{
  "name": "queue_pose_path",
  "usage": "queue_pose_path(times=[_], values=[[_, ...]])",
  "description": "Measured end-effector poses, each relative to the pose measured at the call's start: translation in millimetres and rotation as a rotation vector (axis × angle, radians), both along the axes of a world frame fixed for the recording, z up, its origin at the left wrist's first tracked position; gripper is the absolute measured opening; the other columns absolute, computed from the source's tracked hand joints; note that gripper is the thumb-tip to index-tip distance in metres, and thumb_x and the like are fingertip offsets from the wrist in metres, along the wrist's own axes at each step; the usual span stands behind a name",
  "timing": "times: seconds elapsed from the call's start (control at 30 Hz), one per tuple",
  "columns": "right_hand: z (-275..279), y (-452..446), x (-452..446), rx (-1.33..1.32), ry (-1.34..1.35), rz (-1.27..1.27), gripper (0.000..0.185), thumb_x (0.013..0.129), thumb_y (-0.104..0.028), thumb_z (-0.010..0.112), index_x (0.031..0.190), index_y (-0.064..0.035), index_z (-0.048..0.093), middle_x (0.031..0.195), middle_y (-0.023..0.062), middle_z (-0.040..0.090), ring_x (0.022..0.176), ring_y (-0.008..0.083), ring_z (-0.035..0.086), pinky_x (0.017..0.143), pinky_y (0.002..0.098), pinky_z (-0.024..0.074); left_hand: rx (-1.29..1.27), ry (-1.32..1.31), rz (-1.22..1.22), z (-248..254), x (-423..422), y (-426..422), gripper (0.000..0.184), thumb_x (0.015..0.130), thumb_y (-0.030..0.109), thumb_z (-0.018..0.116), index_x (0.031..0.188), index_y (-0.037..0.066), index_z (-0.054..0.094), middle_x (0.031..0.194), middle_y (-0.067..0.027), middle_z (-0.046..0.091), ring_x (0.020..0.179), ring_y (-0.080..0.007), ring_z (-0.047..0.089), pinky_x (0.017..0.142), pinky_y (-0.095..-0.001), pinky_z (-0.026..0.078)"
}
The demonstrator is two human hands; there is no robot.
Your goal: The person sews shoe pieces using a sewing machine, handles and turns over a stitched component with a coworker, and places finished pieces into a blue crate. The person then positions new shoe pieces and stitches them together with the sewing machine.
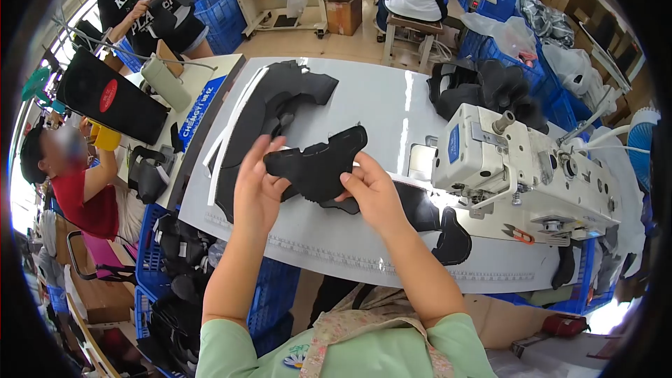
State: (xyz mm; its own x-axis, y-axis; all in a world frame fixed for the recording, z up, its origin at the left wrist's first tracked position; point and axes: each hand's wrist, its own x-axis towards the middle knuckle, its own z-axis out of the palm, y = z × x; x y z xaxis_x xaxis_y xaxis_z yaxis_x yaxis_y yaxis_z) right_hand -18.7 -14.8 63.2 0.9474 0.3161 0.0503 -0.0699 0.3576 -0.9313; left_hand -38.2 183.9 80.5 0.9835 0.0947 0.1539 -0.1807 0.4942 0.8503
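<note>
A black, curved fabric panel (318, 170) with pale edge stitches hangs above the worktable (364, 91); the sewing machine (518, 168) sits at its three o'clock. The right hand (373, 194) pinches its four-o'clock edge; the left hand (257, 185), fingers loosely parted, is at its nine-o'clock end.

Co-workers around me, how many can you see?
3. One in a black shirt at upper left, one in red at the left, and one in white at the top, right of centre. Others may be hidden.
</note>
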Motion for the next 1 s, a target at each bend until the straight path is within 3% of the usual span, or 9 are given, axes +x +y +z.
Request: queue_pose_path(times=[0.03,0.07,0.13,0.17,0.33,0.4,0.7,0.87,1.0], values=[[-4,0,3,-0.003,0.01,0.001,0.04,0.093,-0.003,0.05,0.131,0.0045,0.04,0.09,0.0075,0.064,0.078,0.009,0.059,0.069,0.0257,0.053,-0.147,0.099,-0.119,-6,9,0,0.047,0.093,0.029,0.049,0.128,-0.002,0.045,0.131,-0.018,0.051,0.11,-0.0244,0.058,0.089,-0.0388,0.049],[-9,-1,6,-0.012,0.013,-0.02,0.042,0.093,-0.003,0.05,0.132,0.0051,0.039,0.088,0.0074,0.063,0.077,0.009,0.059,0.068,0.0262,0.0538,-0.15,0.109,-0.118,-12,14,-1,0.047,0.093,0.029,0.049,0.128,-0.002,0.045,0.131,-0.018,0.051,0.11,-0.0244,0.058,0.089,-0.0388,0.049],[-13,-3,11,-0.021,0.019,-0.044,0.043,0.093,-0.003,0.05,0.133,0.0057,0.038,0.087,0.0073,0.062,0.077,0.0089,0.059,0.068,0.0266,0.0547,-0.156,0.173,-0.319,-15,23,-9,0.036,0.091,0.024,0.054,0.117,-0.001,0.054,0.112,-0.0141,0.062,0.101,-0.0218,0.062,0.087,-0.037,0.05],[-12,-5,12,-0.033,0.017,-0.042,0.044,0.093,-0.003,0.05,0.134,0.0058,0.037,0.087,0.0071,0.062,0.077,0.0094,0.059,0.068,0.0271,0.0552,-0.091,0.235,-0.288,-13,25,-13,0.026,0.09,0.018,0.057,0.109,0.0,0.059,0.105,-0.0106,0.066,0.093,-0.0192,0.064,0.082,-0.0348,0.052],[-16,-12,15,0.052,0.042,-0.051,0.045,0.092,-0.002,0.05,0.135,0.0045,0.036,0.095,0.0093,0.063,0.084,0.012,0.061,0.073,0.0293,0.0559,-0.096,0.27,-0.261,-23,45,-21,0.021,0.089,0.01,0.056,0.107,0.001,0.059,0.103,-0.0103,0.066,0.088,-0.0176,0.066,0.074,-0.0311,0.054],[-17,-13,17,0.052,0.007,-0.058,0.043,0.093,-0.004,0.05,0.135,0.0014,0.039,0.11,0.0136,0.063,0.095,0.0179,0.063,0.079,0.0301,0.0553,-0.102,0.27,-0.268,-26,54,-22,0.019,0.089,0.008,0.055,0.107,0.001,0.059,0.102,-0.0101,0.066,0.088,-0.0174,0.066,0.073,-0.0304,0.054],[-26,-17,25,0.022,0.05,-0.092,0.041,0.094,-0.004,0.049,0.134,0.0012,0.041,0.108,0.0129,0.064,0.096,0.0169,0.063,0.08,0.03,0.0547,-0.164,0.213,-0.264,-37,70,-35,0.026,0.09,0.007,0.053,0.113,-0.003,0.056,0.105,-0.0125,0.065,0.092,-0.0195,0.065,0.075,-0.0323,0.053],[-27,-11,26,0.01,0.056,-0.073,0.041,0.094,-0.004,0.048,0.134,0.0009,0.041,0.107,0.0123,0.064,0.094,0.016,0.063,0.08,0.0296,0.0547,-0.282,0.228,-0.341,-43,67,-28,0.032,0.087,0.004,0.054,0.118,-0.003,0.054,0.109,-0.0136,0.064,0.099,-0.0218,0.063,0.087,-0.0362,0.049],[-32,-7,25,-0.012,0.049,-0.055,0.041,0.094,-0.003,0.047,0.134,0.0007,0.041,0.106,0.0115,0.064,0.092,0.0148,0.063,0.079,0.0289,0.0553,-0.285,0.244,-0.338,-41,62,-30,0.032,0.085,0.002,0.056,0.117,-0.004,0.055,0.11,-0.0134,0.064,0.101,-0.0228,0.062,0.09,-0.037,0.047]])
